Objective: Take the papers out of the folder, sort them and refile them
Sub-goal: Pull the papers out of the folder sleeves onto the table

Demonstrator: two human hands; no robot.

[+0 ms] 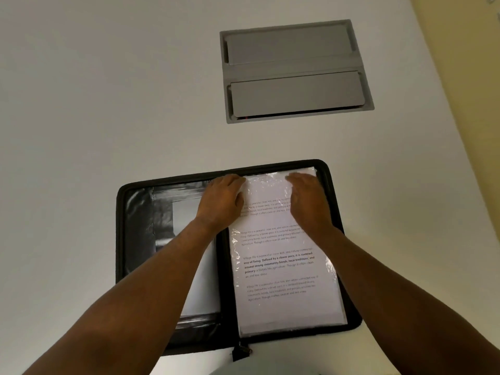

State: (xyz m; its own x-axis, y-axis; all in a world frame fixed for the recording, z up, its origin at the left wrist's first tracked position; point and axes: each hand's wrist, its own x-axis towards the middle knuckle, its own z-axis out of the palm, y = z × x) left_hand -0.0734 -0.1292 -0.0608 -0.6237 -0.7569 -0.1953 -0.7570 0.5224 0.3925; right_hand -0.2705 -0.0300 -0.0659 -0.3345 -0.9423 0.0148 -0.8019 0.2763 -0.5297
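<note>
A black zip folder (135,212) lies open on the white table. Its right half holds a clear plastic sleeve with a printed paper (278,266) inside. The left half shows a glossy black pocket with a white sheet (186,212) tucked in it. My left hand (220,203) rests near the spine at the sleeve's top left corner, fingers bent over the top edge. My right hand (308,201) lies on the sleeve's top right, fingers reaching to its upper edge. The fingertips of both hands are partly hidden, so a pinch is not plain.
A grey recessed cable hatch (295,69) with two flaps is set into the table beyond the folder. The table's right edge (443,131) runs diagonally, with a yellowish wall past it. The folder's zip pull (240,351) hangs at the near edge.
</note>
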